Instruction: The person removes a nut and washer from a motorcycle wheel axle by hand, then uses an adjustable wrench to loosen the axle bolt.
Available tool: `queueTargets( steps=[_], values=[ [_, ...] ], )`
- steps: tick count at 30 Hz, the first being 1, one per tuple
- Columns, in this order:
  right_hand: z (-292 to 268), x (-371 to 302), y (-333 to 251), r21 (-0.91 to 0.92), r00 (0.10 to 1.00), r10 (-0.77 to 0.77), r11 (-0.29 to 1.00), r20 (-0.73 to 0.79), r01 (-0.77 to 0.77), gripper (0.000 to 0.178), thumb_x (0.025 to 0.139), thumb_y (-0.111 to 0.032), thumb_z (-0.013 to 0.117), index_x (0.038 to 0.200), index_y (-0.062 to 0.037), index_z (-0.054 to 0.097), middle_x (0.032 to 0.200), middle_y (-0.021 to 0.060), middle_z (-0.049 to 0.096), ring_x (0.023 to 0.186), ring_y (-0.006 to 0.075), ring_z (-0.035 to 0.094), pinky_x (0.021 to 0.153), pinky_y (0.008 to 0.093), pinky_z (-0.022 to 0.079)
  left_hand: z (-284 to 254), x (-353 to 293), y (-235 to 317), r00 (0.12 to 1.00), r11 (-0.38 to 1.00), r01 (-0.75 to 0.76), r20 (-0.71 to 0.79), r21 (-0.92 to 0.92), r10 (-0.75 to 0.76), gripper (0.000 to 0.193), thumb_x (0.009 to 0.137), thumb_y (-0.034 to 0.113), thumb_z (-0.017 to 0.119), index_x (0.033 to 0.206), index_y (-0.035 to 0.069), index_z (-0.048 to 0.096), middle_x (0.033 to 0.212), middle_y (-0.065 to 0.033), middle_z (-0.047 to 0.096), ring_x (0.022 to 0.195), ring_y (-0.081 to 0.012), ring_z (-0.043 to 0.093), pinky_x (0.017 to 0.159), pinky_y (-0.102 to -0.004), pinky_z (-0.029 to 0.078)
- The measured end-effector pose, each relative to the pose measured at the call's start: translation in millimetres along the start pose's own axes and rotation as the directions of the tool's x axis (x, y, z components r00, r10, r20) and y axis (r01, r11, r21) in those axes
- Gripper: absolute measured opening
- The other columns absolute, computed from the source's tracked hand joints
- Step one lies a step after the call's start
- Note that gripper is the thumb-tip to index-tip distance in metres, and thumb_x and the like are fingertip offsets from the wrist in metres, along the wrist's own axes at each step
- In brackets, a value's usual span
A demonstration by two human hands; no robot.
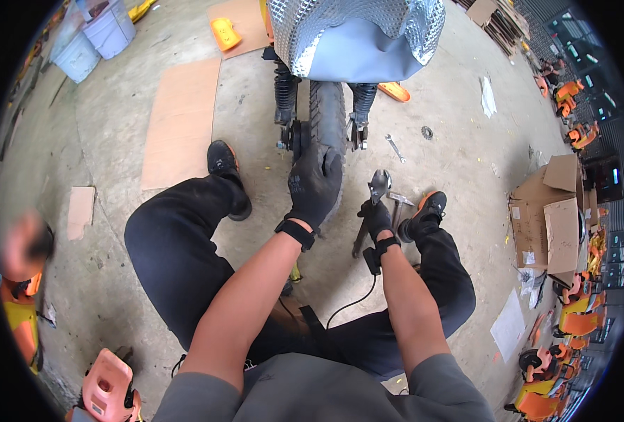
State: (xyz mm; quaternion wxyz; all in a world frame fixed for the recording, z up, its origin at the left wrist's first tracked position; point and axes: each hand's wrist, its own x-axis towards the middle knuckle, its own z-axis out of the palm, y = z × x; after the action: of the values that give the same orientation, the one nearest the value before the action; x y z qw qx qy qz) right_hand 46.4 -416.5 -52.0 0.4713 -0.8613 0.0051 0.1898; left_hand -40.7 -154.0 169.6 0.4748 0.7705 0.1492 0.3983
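In front of me stands a wheel with a knobbly black tyre, held between two fork legs with black springs. My left hand, in a black glove, is closed on the near part of the tyre, its fingers curled. My right hand, gloved too, grips a hand tool with a silver jawed head; its exact kind is hard to make out. Close by that hand a hammer lies on the floor. Further ahead rests a small wrench.
Silvery padded sheeting covers the vehicle above the wheel. Flat cardboard lies to the left, and an open cardboard box stands at the right. Buckets are at the far left. A person is at the left edge; orange scooters line the right.
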Motion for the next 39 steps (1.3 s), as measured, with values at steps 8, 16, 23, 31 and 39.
queueTargets(
  steps=[8,16,23,31,39],
  values=[
    [-90,-8,-164,-0.479,0.972,-0.191,0.846,0.140,0.235,0.028,0.092,-0.022,0.061,0.117,-0.0103,0.055,0.079,0.0130,0.069,0.071,0.0247,0.068,0.065,0.0399,0.050,-9,-2,-1,1.000,0.997,0.030,-0.007,-0.076,-0.030,0.019,0.088,0.017,0.066,0.088,0.000,0.058,0.079,-0.0227,0.061,0.075,-0.0437,0.059,0.065,-0.0430,0.047],
    [-124,-10,-270,-0.734,0.960,-0.140,0.620,0.244,0.277,0.024,0.087,-0.024,0.066,0.107,-0.0109,0.068,0.082,0.0118,0.070,0.075,0.0272,0.067,0.071,0.0391,0.050,-7,-2,-3,0.999,0.995,0.050,0.010,-0.091,-0.049,0.019,0.087,0.017,0.063,0.090,-0.002,0.058,0.082,-0.0270,0.061,0.080,-0.0487,0.058,0.069,-0.0500,0.047],
    [-111,-9,-325,-0.852,0.955,0.103,0.485,0.278,0.196,0.022,0.086,-0.025,0.063,0.086,-0.0043,0.070,0.067,0.0091,0.064,0.057,0.0197,0.062,0.054,0.0354,0.048,-3,-4,-12,0.998,0.999,0.051,0.039,-0.017,-0.050,0.025,0.085,0.019,0.066,0.092,-0.004,0.059,0.084,-0.0296,0.062,0.083,-0.0487,0.059,0.071,-0.0480,0.049],
    [-80,17,-342,-0.934,0.959,0.121,0.288,0.255,0.212,0.021,0.076,-0.018,0.069,0.089,-0.0026,0.071,0.077,0.0162,0.068,0.072,0.0292,0.068,0.063,0.0388,0.052,-2,-4,-13,0.998,0.998,0.060,0.018,-0.017,-0.060,0.030,0.084,0.021,0.069,0.098,-0.005,0.062,0.087,-0.0281,0.064,0.084,-0.0471,0.061,0.070,-0.0466,0.050],
    [-67,33,-357,-0.917,0.920,-0.025,0.080,0.391,0.392,0.025,0.070,-0.019,0.072,0.089,-0.0016,0.072,0.079,0.0172,0.069,0.072,0.0321,0.068,0.062,0.0403,0.052,-5,-3,-8,0.999,0.999,0.038,0.015,0.002,-0.038,0.020,0.087,0.017,0.067,0.093,-0.001,0.060,0.080,-0.0222,0.063,0.075,-0.0425,0.061,0.067,-0.0420,0.049]
  ],
)
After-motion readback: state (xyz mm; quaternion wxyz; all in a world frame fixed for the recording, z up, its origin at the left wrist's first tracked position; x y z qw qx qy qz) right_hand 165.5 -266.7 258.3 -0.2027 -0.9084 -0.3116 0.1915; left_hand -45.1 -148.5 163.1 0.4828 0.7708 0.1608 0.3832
